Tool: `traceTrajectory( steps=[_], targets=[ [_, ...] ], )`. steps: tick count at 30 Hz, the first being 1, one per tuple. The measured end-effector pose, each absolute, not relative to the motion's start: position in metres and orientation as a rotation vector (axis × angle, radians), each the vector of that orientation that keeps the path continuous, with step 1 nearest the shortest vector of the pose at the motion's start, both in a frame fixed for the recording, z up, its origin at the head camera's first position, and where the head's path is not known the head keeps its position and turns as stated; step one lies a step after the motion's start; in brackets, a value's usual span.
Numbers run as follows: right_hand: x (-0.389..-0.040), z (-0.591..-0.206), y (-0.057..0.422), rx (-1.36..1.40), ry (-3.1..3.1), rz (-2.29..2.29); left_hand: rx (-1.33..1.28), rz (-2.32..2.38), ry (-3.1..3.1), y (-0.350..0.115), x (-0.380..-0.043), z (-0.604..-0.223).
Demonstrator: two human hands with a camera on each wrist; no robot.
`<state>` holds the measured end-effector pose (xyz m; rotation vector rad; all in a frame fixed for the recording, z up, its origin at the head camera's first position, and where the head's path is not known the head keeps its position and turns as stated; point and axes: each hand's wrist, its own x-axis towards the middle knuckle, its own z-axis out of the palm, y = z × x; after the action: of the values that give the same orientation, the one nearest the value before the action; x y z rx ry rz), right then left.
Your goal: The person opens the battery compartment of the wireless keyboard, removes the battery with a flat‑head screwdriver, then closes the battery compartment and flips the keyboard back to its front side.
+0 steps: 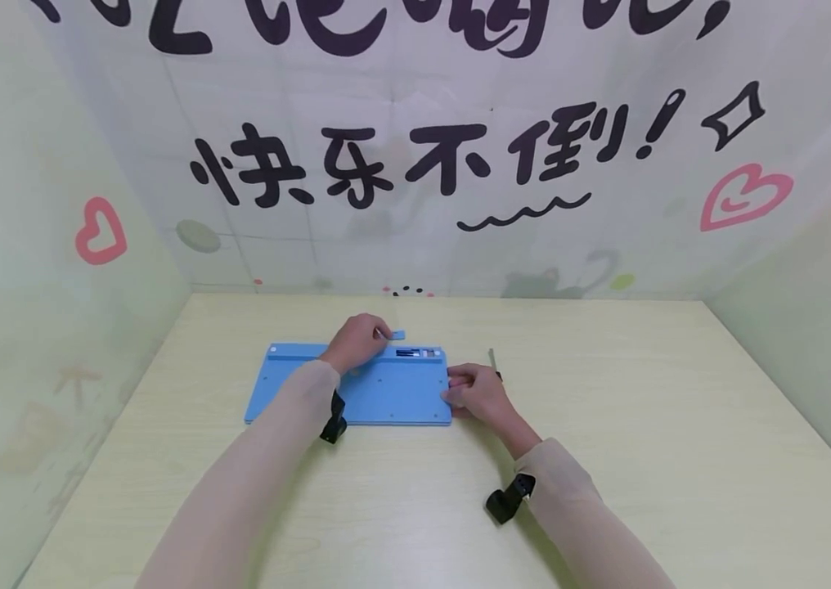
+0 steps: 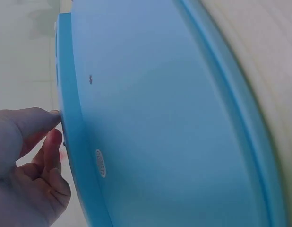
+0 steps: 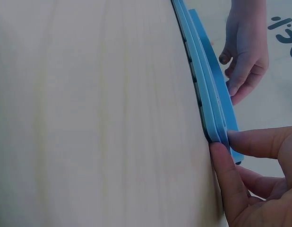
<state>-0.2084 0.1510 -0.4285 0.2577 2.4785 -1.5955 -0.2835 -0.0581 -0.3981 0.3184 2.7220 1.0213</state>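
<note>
Lettered wall, pale tabletop, keyboard

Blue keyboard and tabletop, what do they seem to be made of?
The keyboard looks like plastic with a smooth satin finish, judging by its even colour and rounded edges. The tabletop could be wood or a wood-look laminate, pale with a faint sheen: grain-like streaks show, but I can't tell whether they're printed.

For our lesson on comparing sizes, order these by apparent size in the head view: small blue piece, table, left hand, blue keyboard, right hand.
1. Table
2. Blue keyboard
3. Left hand and right hand: look alike, so unranked
4. Small blue piece
</note>
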Motion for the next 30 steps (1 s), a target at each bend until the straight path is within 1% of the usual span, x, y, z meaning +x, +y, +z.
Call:
traceTrajectory(
  steps=[15, 21, 30],
  targets=[
    [-0.208, -0.429, 0.148, 0.266, 2.475, -1.586, 0.324, 1.127, 2.669, -0.068, -0.270, -0.399],
    [-0.209, -0.429, 0.147, 0.276, 2.459, -1.587, 0.252, 1.158, 2.629, -0.071, -0.273, -0.398],
    [-0.210, -0.419, 0.153, 0.262, 2.401, -1.579, 0.231, 1.131, 2.593, -0.068, -0.278, -0.396]
  ],
)
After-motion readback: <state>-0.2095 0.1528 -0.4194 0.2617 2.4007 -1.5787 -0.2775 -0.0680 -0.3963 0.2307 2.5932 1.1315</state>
